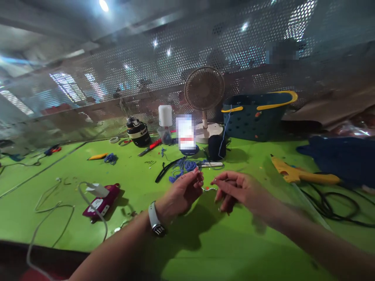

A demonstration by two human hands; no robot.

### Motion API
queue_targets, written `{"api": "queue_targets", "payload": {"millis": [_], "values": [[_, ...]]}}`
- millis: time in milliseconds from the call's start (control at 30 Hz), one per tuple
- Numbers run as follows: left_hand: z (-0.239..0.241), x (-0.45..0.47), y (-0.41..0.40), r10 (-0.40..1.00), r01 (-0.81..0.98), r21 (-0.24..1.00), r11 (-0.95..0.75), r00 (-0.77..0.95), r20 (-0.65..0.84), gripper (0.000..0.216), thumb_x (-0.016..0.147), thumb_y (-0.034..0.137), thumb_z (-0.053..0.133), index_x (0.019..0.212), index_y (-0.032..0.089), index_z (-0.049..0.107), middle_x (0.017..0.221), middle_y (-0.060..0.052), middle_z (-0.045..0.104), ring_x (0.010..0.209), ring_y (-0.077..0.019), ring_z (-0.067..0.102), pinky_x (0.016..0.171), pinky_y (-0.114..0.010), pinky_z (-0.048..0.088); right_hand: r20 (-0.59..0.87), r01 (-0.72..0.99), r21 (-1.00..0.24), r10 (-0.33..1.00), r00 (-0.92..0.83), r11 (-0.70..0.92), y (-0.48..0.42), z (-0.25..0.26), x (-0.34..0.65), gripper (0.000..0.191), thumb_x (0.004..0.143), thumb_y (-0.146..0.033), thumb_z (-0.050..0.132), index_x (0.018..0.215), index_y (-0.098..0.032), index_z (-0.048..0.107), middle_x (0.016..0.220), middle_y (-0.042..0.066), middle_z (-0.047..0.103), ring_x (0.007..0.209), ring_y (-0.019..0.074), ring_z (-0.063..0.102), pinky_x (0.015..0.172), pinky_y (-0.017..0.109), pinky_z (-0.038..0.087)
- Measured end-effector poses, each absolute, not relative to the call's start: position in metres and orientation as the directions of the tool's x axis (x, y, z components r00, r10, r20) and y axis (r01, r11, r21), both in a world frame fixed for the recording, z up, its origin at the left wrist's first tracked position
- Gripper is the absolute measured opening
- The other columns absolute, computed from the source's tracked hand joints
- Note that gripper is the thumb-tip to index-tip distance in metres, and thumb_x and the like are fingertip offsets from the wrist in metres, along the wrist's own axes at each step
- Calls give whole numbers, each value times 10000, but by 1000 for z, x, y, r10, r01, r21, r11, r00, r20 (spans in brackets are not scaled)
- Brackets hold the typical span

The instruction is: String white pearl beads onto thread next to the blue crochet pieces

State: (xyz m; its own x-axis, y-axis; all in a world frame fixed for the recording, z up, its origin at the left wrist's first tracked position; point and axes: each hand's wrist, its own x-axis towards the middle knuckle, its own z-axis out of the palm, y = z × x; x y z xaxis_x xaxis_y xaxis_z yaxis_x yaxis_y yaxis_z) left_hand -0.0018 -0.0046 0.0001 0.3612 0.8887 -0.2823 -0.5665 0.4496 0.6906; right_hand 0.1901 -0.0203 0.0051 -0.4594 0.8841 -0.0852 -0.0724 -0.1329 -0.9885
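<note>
A: Nearest are two bare forearms (117,244), with a smartwatch (158,229) on the left wrist; how do the hands stand?

B: The left hand (181,192) is bunched, thumb and forefinger nearly meeting; the right hand (241,190) is loosely curled, its thumb and forefinger close together. Whether either grips anything cannot be told

A: And the beaded strand (211,189)?

B: It shows in the gap between them, silvery with a red spot, above the green table (73,171)

A: How far along does it look?

B: The visible stretch seems beaded already, but the fingers hide its ends, so what is left cannot be judged

A: The containers?

B: Far right, a dark green basket (249,127) with yellow handles, contents unseen; far left of centre, a clear plastic cup (164,136) with something bluish inside, and a black jug (140,136), opaque
</note>
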Motion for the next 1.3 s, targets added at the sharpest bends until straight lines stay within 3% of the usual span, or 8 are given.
{"api": "queue_targets", "payload": {"millis": [133, 467, 867, 1100, 1300], "values": [[-11, 5, -2, 895, -638, 630, 443, 358, -267, 175, 720, 228, 782, 784, 113, 666, 693, 10, 648, 584, -48, 586, 582, -153, 465, -134, -44, -983, 855, -501, -180, -26, 2, 182, 263, 882, -427, 589, 940, -171, 570, 627, -6, 690, 439, 110, 654, 393, 177, 477], [-18, 1, -1, 896, -579, 697, 423, 380, -228, 195, 707, 251, 795, 784, 138, 655, 733, 31, 647, 650, -40, 583, 653, -143, 460, -150, -59, -978, 871, -468, -200, -29, 4, 178, 211, 887, -381, 582, 885, -171, 608, 609, -4, 682, 447, 100, 645, 440, 203, 507], [-18, -1, -1, 903, -540, 747, 388, 386, -189, 239, 670, 277, 826, 763, 120, 671, 652, 28, 615, 597, -49, 539, 622, -165, 437, -164, -16, -981, 869, -467, -194, -30, 0, 178, 261, 870, -416, 587, 916, -161, 618, 596, -14, 679, 439, 104, 642, 435, 203, 497], [-23, 1, -4, 928, -536, 778, 327, 339, -157, 242, 628, 261, 851, 774, 135, 705, 735, -3, 684, 678, -73, 598, 682, -182, 454, -148, -61, -978, 877, -457, -197, -29, -6, 175, 302, 870, -429, 588, 1018, -167, 566, 615, -33, 654, 467, 116, 653, 468, 232, 517], [-27, 2, -6, 962, -366, 918, 150, 269, -50, 167, 707, 278, 794, 784, 164, 699, 714, 11, 662, 644, -78, 561, 650, -216, 423, -120, -76, -982, 887, -447, -171, -28, -3, 172, 351, 897, -324, 553, 1198, -185, 436, 705, -24, 645, 608, 151, 690, 610, 300, 546]]}}
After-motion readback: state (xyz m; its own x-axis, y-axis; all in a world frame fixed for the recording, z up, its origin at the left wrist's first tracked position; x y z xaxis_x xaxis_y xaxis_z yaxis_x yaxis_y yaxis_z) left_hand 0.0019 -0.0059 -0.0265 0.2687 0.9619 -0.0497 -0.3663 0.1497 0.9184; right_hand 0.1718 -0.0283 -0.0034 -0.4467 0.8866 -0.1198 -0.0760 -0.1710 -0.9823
